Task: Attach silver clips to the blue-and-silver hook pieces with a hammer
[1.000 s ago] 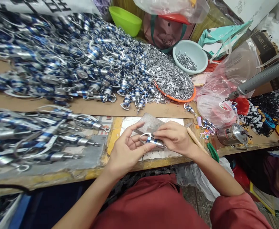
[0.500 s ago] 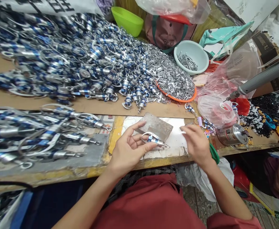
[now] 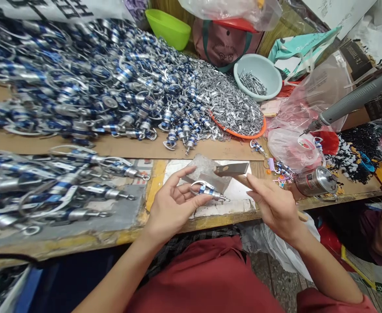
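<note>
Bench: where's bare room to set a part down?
Free: the cardboard strip between the big pile and the front batch; the white sheet between the held part and right hand, though the hammer hides some of it. Crowded: left, under the pile and front batch; behind, at the orange tray; right, around the mug.

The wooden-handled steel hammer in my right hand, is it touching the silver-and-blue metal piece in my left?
Apart: the head view shows a strip of flat grey plate between the hammer and the metal piece.
</note>
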A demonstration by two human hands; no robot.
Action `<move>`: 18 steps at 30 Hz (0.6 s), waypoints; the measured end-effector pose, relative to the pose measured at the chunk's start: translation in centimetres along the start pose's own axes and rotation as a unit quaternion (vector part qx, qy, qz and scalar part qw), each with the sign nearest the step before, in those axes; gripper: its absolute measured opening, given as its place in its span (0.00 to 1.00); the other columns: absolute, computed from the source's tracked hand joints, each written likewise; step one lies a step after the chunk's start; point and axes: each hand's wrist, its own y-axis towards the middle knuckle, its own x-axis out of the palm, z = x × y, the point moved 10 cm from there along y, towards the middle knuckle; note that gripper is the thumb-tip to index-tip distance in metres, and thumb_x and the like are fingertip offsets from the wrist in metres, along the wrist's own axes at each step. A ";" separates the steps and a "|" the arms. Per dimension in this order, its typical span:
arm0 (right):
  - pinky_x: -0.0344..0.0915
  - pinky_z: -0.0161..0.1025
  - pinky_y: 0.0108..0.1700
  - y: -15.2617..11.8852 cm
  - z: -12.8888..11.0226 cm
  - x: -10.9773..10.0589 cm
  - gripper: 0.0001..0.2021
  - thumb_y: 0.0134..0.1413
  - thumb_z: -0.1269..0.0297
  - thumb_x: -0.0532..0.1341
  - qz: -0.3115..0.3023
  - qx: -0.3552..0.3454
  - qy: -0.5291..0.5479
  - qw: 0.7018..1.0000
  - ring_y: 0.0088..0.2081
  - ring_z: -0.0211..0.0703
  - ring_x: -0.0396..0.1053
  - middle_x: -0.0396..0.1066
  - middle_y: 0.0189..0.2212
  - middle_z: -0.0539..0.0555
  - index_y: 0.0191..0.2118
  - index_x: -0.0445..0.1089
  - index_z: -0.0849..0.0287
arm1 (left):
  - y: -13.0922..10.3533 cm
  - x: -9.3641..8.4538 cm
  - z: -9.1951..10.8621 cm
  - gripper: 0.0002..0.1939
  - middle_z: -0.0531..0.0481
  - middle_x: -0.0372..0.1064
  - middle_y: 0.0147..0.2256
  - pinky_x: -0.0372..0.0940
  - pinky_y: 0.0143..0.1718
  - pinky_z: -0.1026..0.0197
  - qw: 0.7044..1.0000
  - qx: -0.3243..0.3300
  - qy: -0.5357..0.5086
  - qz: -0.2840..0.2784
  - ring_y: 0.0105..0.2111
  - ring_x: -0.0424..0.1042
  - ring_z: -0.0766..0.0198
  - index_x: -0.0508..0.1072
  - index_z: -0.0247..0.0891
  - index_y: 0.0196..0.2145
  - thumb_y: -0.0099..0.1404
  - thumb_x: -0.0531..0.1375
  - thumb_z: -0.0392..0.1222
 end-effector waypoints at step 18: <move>0.69 0.44 0.48 -4.1 9.6 2.2 0.21 0.58 0.59 0.57 -0.013 0.229 0.021 0.973 0.47 0.46 0.71 0.72 0.48 0.57 0.56 0.64 0.56 | -1.3 -7.2 3.6 0.31 0.56 0.75 0.34 0.70 0.42 0.59 0.976 0.131 0.103 0.138 0.43 0.73 0.57 0.68 0.46 0.50 0.47 0.69 0.43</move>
